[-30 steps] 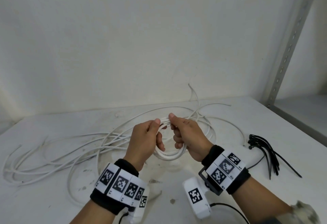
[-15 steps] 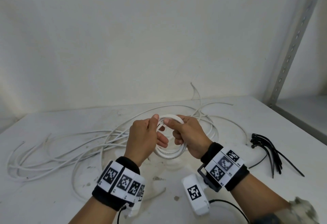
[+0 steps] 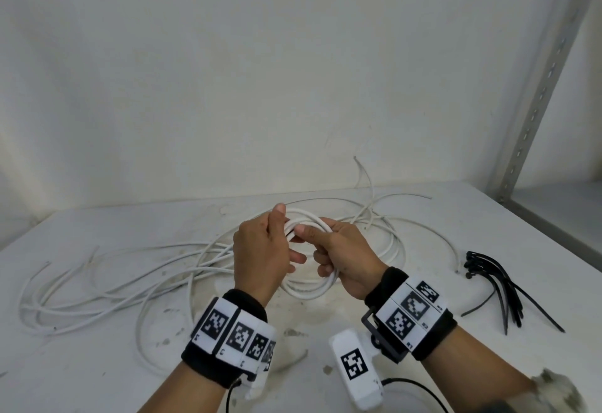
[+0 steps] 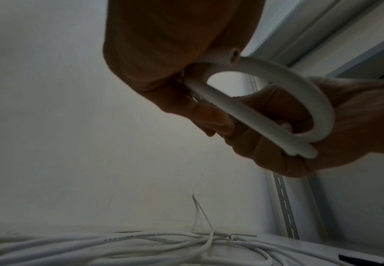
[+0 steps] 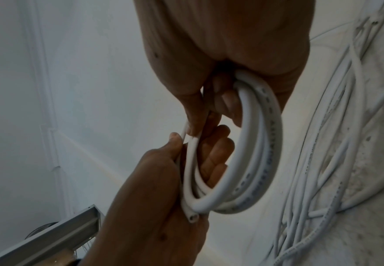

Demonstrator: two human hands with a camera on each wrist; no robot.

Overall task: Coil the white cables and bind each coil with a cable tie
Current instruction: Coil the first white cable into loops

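Observation:
A small coil of white cable [image 3: 309, 293] hangs above the table between both hands. My left hand [image 3: 273, 243] grips its left side, thumb on the outside and fingers passed through the loop. My right hand [image 3: 325, 249] holds the right side with its fingers curled through the loop and its thumb pressing the top strands. In the right wrist view the coil [image 5: 257, 153] shows several turns, with a cut end [image 5: 192, 217] lying against the left palm. The left wrist view shows the same coil [image 4: 268, 102] edge-on. A bundle of black cable ties [image 3: 488, 279] lies on the table to the right.
Long loose white cables [image 3: 130, 285] sprawl over the white table [image 3: 97, 363] to the left and behind the hands. A white wall rises close behind. A perforated metal shelf post [image 3: 537, 86] stands at the right.
Both hands have lifted the coil slightly and turned it. The left thumb has risen over the top strands and the right thumb has moved left onto the coil.

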